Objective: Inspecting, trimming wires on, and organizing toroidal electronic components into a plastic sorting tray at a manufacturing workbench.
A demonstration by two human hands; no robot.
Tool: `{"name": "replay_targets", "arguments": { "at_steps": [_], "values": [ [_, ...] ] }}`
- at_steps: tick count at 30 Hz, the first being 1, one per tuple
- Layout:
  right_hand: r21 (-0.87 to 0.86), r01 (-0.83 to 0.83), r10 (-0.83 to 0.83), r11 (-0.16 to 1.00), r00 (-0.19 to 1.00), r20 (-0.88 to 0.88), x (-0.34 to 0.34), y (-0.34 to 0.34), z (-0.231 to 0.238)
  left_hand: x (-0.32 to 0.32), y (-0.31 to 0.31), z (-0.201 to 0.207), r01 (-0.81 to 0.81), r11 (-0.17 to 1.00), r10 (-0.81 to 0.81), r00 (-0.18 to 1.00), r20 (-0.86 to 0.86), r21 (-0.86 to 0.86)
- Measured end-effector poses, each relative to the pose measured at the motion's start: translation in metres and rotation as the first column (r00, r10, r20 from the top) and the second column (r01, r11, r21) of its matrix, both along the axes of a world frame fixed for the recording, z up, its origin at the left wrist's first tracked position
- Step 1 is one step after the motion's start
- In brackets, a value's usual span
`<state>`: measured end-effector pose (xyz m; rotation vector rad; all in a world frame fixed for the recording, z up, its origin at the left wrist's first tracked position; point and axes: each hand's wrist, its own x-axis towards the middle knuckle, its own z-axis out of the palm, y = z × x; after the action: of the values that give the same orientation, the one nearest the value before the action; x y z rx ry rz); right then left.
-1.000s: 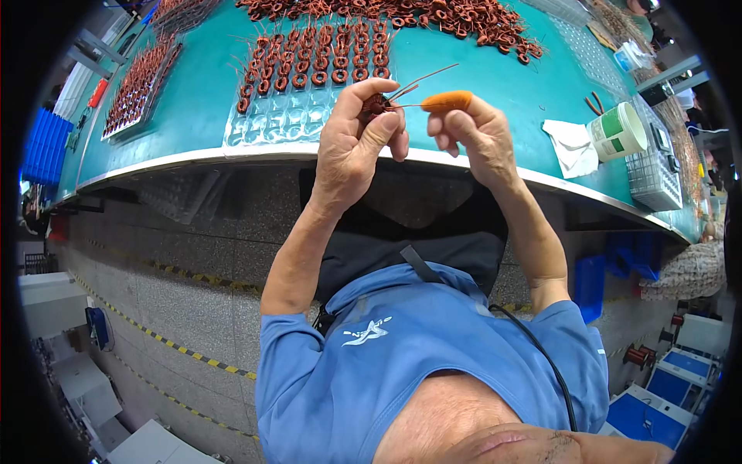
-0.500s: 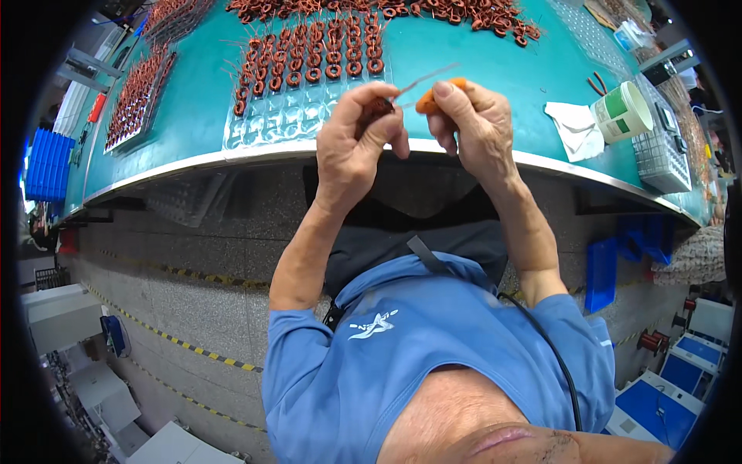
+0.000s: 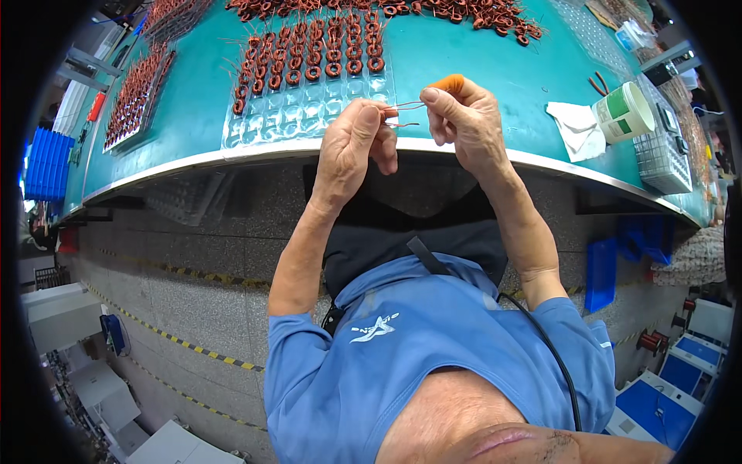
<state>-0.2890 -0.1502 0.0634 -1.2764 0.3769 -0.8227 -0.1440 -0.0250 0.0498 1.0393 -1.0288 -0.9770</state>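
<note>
Over the table's near edge, my left hand (image 3: 352,147) is closed on a small copper-wound coil (image 3: 391,114), mostly hidden by the fingers. Two wire leads stick out of it to the right. My right hand (image 3: 473,122) pinches the tip of the upper lead (image 3: 408,104) between thumb and forefinger; an orange cover (image 3: 448,82) wraps that forefinger. The lower lead (image 3: 406,124) is loose. Just beyond my left hand lies a clear plastic tray (image 3: 286,116) with round pockets, its far rows filled with ring-shaped copper coils (image 3: 333,69).
A heap of coils (image 3: 471,11) lies at the table's far side, and another filled tray (image 3: 139,97) at the left. To the right are a white cloth (image 3: 576,130), a tipped white-and-green tub (image 3: 624,112), pliers (image 3: 597,83) and a grey box (image 3: 662,158).
My left hand has turned and lowered slightly, so the coil's leads now point right rather than up and right. My right thumb and forefinger have come onto one lead.
</note>
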Motion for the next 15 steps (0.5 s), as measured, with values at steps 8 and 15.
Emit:
{"name": "replay_targets", "arguments": {
  "at_steps": [8, 15],
  "values": [
    [-0.001, 0.067, -0.067, 0.998, 0.996, -0.066, -0.003, 0.003, 0.001, -0.007, -0.003, 0.001, -0.033, 0.999, 0.033, 0.994, 0.101, 0.001],
    [-0.370, 0.350, -0.374, 0.861, 0.927, 0.006, 0.002, 0.024, 0.003, -0.023, -0.005, -0.004, -0.089, 0.996, 0.078, 0.949, -0.306, -0.023]
  ]
}}
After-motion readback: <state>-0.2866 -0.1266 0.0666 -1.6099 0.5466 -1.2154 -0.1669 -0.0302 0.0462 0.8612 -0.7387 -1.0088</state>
